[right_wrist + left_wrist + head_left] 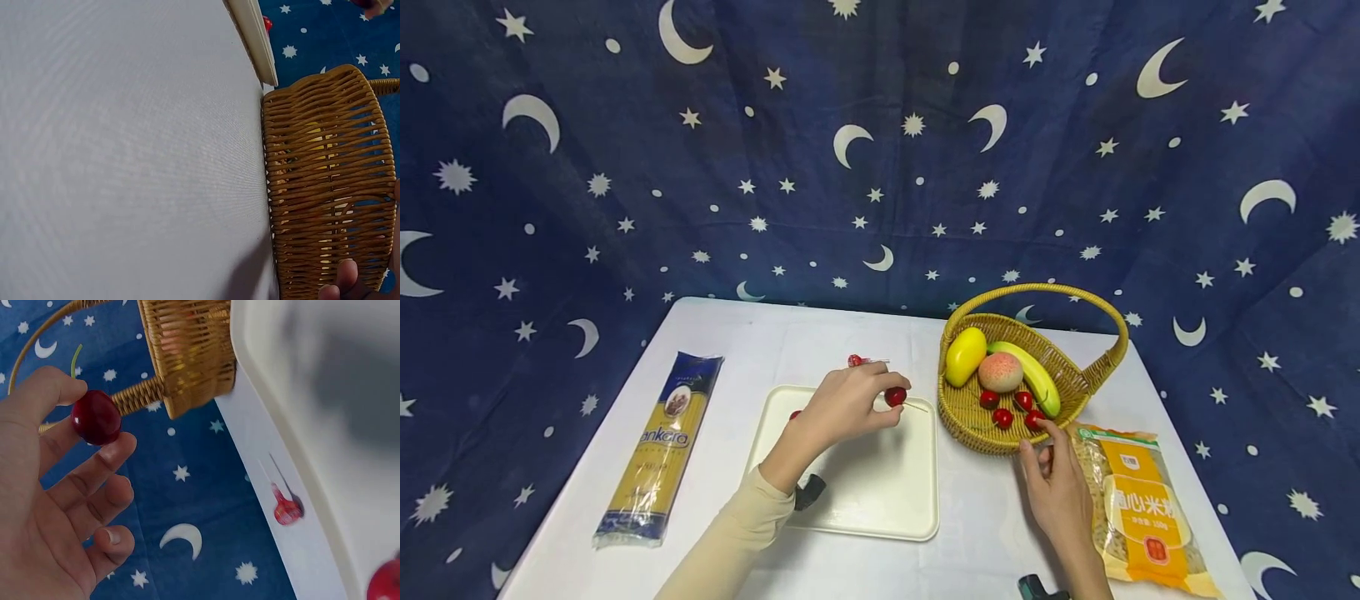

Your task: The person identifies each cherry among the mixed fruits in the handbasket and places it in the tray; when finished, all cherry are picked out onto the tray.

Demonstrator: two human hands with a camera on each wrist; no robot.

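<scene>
My left hand (842,404) pinches a dark red cherry (96,417) by its body, between thumb and fingers, above the cream tray (887,521). Its thin stem sticks out. Another cherry (795,414) lies on the tray, partly hidden behind the left wrist. At the front of the wicker basket (973,433), my right hand (1060,492) grips the rim, index finger over the edge and other fingers outside. In the basket are several cherries (1002,418), a peach (1000,372), a banana (1033,375) and a yellow mango-like fruit (966,356).
A red-wrapped lollipop (854,360) lies behind the tray. On the left is a long pasta pack (662,450); at the right, a yellow-orange food bag (1142,508) lies against the basket's side. The basket handle (1037,288) arches upward. A starry cloth (880,208) hangs behind.
</scene>
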